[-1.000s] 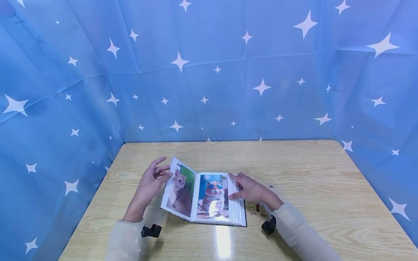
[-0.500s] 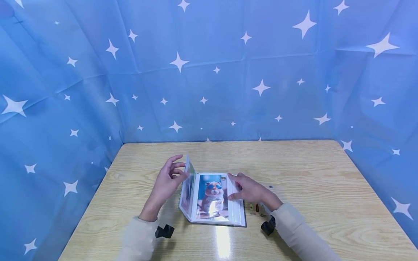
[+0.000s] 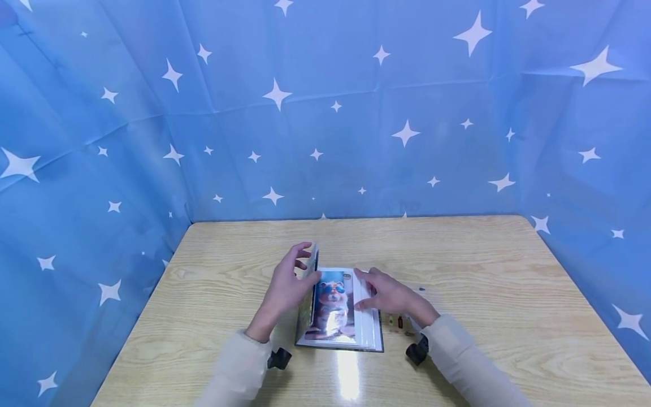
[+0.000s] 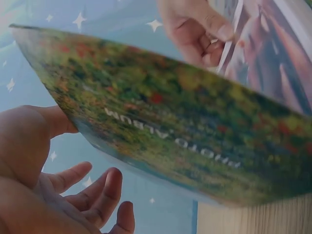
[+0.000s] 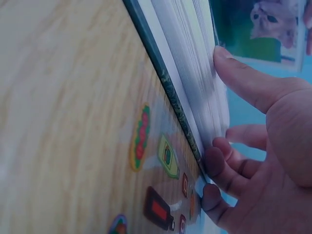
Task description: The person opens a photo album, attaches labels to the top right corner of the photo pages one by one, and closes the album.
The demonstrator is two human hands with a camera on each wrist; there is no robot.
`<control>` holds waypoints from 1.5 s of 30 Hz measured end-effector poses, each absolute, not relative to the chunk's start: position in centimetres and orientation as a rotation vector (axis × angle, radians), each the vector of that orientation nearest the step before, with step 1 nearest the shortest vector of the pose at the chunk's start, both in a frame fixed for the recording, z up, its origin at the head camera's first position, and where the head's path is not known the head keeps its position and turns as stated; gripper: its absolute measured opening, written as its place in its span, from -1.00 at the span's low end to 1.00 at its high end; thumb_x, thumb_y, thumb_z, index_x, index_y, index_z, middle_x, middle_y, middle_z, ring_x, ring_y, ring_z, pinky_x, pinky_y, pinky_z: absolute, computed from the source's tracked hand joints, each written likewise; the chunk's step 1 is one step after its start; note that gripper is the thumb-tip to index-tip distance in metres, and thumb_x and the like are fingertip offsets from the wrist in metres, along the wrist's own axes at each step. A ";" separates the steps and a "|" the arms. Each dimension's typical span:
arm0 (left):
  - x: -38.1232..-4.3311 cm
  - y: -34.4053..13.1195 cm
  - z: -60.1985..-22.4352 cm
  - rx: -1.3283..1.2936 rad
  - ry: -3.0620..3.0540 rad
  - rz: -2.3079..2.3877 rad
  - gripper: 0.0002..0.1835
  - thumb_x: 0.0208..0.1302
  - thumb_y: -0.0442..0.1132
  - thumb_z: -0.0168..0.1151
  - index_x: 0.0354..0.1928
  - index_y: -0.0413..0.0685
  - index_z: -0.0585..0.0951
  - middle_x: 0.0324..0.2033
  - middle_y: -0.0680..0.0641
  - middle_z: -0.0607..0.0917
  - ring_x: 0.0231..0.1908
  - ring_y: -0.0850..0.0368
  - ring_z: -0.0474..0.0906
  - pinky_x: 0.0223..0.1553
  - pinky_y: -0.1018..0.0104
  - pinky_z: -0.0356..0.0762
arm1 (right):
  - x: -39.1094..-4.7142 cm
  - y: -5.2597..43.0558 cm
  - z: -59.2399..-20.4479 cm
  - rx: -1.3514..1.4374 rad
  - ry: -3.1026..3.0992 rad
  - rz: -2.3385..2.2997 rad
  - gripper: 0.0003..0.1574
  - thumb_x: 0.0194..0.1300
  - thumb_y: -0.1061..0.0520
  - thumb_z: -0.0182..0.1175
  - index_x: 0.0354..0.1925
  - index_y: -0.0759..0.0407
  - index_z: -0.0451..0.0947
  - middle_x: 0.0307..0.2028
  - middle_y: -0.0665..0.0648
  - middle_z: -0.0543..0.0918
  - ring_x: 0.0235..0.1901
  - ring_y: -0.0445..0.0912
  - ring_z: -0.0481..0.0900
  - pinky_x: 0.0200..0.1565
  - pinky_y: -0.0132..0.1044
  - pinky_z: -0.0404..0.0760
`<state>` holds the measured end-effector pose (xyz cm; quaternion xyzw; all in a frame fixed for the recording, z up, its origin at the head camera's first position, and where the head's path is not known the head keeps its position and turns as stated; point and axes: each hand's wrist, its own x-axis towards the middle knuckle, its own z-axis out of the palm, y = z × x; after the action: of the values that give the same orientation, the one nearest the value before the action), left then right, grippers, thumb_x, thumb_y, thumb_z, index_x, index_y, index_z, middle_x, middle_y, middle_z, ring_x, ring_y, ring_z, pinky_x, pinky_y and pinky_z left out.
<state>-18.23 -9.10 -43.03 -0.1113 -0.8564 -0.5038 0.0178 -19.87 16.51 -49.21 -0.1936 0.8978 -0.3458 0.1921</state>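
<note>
A photo album (image 3: 366,330) lies on the table, its front cover (image 4: 161,102) raised nearly upright and printed with flowers and the words PHOTO ALBUM. My left hand (image 3: 287,285) holds that cover at its free edge. The thumb reaches behind the edge, while the other fingers curve loosely on the outer side. On the open page sits a picture of a hamster in sunglasses (image 3: 331,297). My right hand (image 3: 391,294) grips the right side of the page block (image 5: 195,73), its thumb on the top page and its fingers curled at the page edges.
A see-through sheet of small stickers (image 5: 158,209), one bottle-shaped and one like a hot dog, lies beside the album under the right wrist. The wooden table (image 3: 483,271) ends at a blue star-patterned cloth (image 3: 325,141). Light glares off the wood in front.
My left hand has swung the cover and its cat picture rightward, from leaning left to nearly upright, partly covering the hamster picture. The right hand stays at the page edge.
</note>
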 end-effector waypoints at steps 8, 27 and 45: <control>-18.2 -6.2 -43.9 -0.392 -2.765 -1.333 -0.30 0.17 -0.20 0.33 0.39 0.03 0.38 0.19 -0.10 0.54 0.08 -0.03 0.48 -0.03 0.04 0.55 | -20.0 16.4 -49.2 -0.535 2.541 -0.963 0.16 0.18 -0.03 0.43 0.54 0.17 0.02 -0.25 0.10 0.39 -0.33 -0.09 0.33 -0.32 -0.30 0.40; -18.0 -3.7 -45.8 -0.513 -2.874 -1.075 -0.29 0.21 -0.14 0.24 0.42 -0.07 0.36 0.31 -0.22 0.47 0.23 -0.17 0.46 0.19 -0.04 0.48 | -20.0 16.6 -49.5 -0.582 2.548 -0.989 0.15 0.17 -0.02 0.45 0.52 0.22 0.06 -0.29 0.10 0.39 -0.35 -0.09 0.32 -0.35 -0.32 0.37; -16.9 -2.5 -46.6 -0.502 -2.991 -0.769 -0.33 0.36 0.11 0.18 0.41 -0.03 0.39 0.34 -0.23 0.43 0.29 -0.21 0.41 0.13 -0.23 0.49 | -20.1 16.8 -49.7 -0.614 2.576 -0.977 0.14 0.14 -0.01 0.47 0.50 0.25 0.10 -0.33 0.10 0.39 -0.39 -0.11 0.30 -0.38 -0.34 0.33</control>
<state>-16.92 -2.52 -46.59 -0.1605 -0.9559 -0.2459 0.0062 -20.11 16.78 -49.68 -0.2148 0.9010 -0.3418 0.1587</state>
